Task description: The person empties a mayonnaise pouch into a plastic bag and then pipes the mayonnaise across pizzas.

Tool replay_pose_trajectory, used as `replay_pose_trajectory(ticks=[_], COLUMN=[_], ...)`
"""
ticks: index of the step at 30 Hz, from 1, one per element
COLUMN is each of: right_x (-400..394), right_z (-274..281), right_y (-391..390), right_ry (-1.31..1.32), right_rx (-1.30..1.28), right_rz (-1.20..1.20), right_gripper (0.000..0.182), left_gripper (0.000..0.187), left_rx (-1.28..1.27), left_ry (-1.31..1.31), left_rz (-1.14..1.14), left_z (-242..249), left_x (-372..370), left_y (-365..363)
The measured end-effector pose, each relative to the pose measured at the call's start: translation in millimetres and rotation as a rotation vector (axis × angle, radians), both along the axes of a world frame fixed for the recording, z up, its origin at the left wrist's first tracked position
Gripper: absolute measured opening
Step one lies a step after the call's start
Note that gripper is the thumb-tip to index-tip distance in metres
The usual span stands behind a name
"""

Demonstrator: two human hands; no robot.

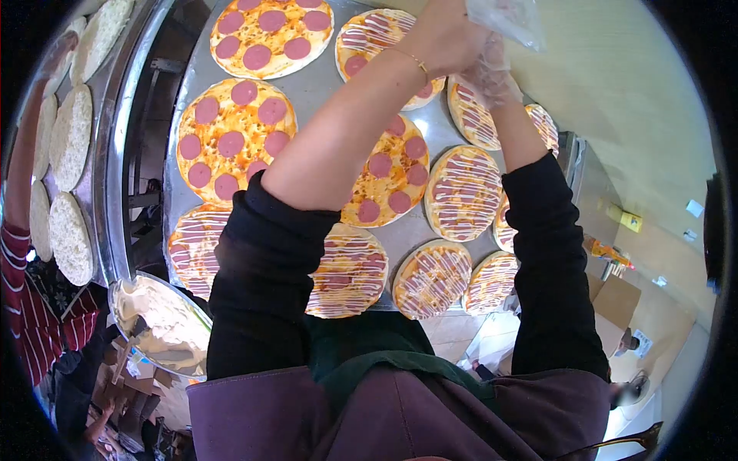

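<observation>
My left hand is bare, with a thin bracelet at the wrist. It reaches to the top edge of the view and is closed around crumpled clear plastic, perhaps a bag. Right beside and partly behind it is my right hand, in a clear plastic glove; its fingers are hidden. Both hands are over the far side of a metal tray. Below them lies a pizza with sausage slices and white sauce stripes, partly covered by my left arm.
Sausage-topped pizzas without stripes lie on the tray's left, striped ones on its right and near side. A bowl of creamy white mixture is at lower left. Flat round breads fill another tray, near another person's striped sleeve.
</observation>
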State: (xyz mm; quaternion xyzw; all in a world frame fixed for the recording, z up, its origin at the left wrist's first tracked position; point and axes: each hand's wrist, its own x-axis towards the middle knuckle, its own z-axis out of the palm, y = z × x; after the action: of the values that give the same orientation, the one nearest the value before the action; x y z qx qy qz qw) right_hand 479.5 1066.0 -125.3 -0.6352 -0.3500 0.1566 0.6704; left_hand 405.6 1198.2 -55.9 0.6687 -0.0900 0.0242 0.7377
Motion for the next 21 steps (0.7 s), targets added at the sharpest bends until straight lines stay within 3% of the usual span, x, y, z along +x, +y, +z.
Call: replay_pose_trajectory(ticks=[2,3,5,9,11,12,14,16,18,19,21], right_x=[18.6,33.7,41.5,3.4,-14.0,-16.7,-20.1,-22.1,-20.6,-20.1,-18.4], right_z=[-14.1,-25.8,-43.0,-18.5,-6.8,-6.0,-3.0,0.9,7.9,10.8,15.8], right_y=[-8.8,-4.3,-0.8,80.8,111.0,111.3,106.3,93.7,78.0,69.5,54.7], right_ry=[0.004,0.006,0.012,0.167,0.267,0.267,0.147,0.026,-0.103,-0.166,-0.292], right_rx=[0.001,0.007,0.027,0.257,0.398,0.4,0.318,0.221,0.119,0.07,-0.019], right_rz=[-0.002,-0.004,-0.004,0.149,0.257,0.259,0.215,0.168,0.125,0.102,0.057], right_gripper=[0.063,0.064,0.065,0.064,0.065,0.065,0.064,0.064,0.063,0.063,0.063], left_gripper=[0.022,0.022,0.021,0.021,0.021,0.021,0.021,0.02,0.023,0.023,0.024], left_rx=[-0.186,-0.182,0.199,0.263,0.175,0.178,0.266,0.15,0.259,0.248,-0.109], left_ry=[-0.325,-0.324,-0.88,-0.717,-0.31,-0.309,-0.585,-0.602,-1.202,-1.204,-0.242], left_rz=[0.103,0.099,0.239,0.109,0.155,0.156,0.261,0.165,0.388,0.394,0.105], left_z=[-19.9,-21.5,-19.8,1.1,0.6,-6.6,-26.5,-24.6,-48.4,-38.5,-22.6], left_x=[13.4,17.4,18.9,-0.7,-14.2,-11.4,-0.7,2.2,50.6,38.1,0.0], left_y=[-14.6,-8.4,24.7,84.5,95.8,93.4,77.8,52.0,17.8,10.1,-4.8])
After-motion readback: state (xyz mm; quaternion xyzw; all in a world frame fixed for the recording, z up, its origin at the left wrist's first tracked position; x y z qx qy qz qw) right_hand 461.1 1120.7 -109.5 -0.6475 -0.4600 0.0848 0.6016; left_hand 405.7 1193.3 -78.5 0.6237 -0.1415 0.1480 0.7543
